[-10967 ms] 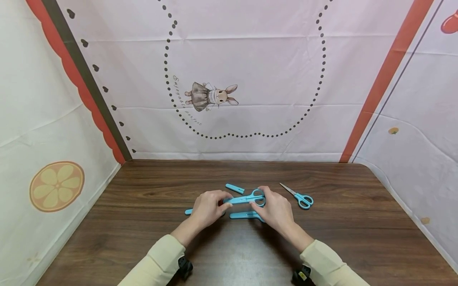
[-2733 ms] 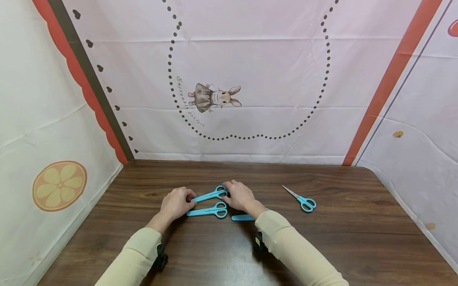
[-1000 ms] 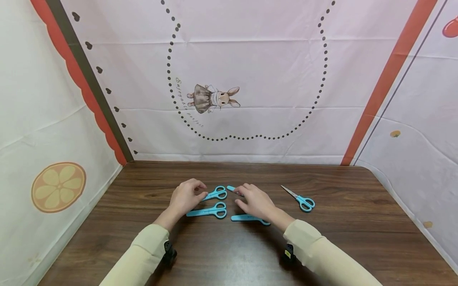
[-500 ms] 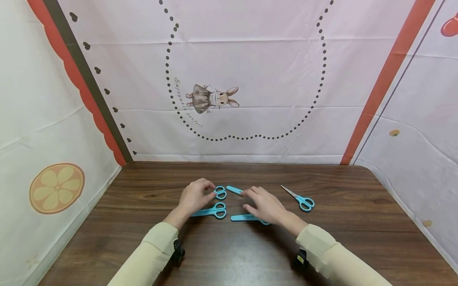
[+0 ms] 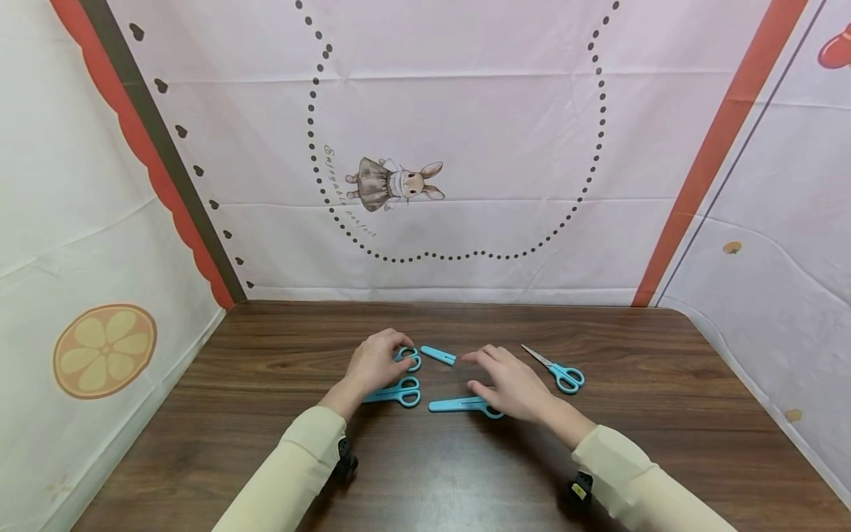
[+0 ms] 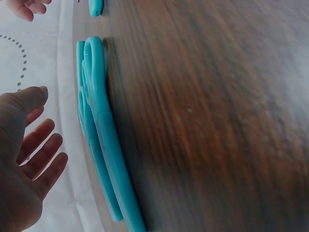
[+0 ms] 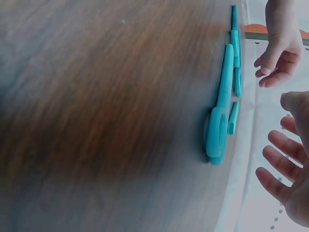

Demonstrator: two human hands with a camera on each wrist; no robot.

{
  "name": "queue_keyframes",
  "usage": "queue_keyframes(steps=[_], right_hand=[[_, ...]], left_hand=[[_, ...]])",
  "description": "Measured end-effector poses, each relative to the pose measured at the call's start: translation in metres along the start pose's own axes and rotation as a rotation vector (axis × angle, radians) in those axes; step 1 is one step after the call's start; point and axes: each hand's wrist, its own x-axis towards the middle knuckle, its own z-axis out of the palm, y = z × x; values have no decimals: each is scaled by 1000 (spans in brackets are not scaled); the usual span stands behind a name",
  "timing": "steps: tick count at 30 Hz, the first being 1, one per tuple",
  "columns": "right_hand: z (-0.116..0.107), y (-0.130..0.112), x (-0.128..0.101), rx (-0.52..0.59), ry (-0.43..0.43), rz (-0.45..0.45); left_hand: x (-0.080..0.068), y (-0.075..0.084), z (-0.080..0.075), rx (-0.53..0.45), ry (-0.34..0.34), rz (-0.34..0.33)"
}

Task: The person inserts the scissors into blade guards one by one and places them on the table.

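Note:
My left hand (image 5: 377,363) is over the rear sheathed light-blue scissors (image 5: 411,360), partly hiding them; its fingers are apart and hold nothing in the left wrist view. Just in front of these lies another sheathed pair of scissors (image 5: 385,394). My right hand (image 5: 510,382) hovers with spread fingers above the handles of a third sheathed pair of scissors (image 5: 455,405), partly covering them. Between the hands, slightly farther back, lies a loose light-blue blade cover (image 5: 438,355). Unsheathed scissors (image 5: 565,375) lie right of my right hand, their bare blades pointing back-left.
The brown wood-grain table (image 5: 425,473) carries all these things. A printed cloth (image 5: 505,148) rises along its back edge, and more cloth stands at both sides. A black wrist camera (image 5: 580,488) sits under the right sleeve.
The sheathed scissors held between both hands 11 s ago now lie at rear left, let go since 2.7 s ago. Over the last second both hands have moved right, the right one uncovering the blade cover.

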Motion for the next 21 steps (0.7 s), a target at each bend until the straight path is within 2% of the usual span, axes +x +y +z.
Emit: queue_keyframes(steps=[10,21], right_hand=[[-10,7,-10,6,26,7],[-23,14,-15,27,97,31]], left_hand=[[7,8,2,47,-67,37],[17,17,6,33,-86,42]])
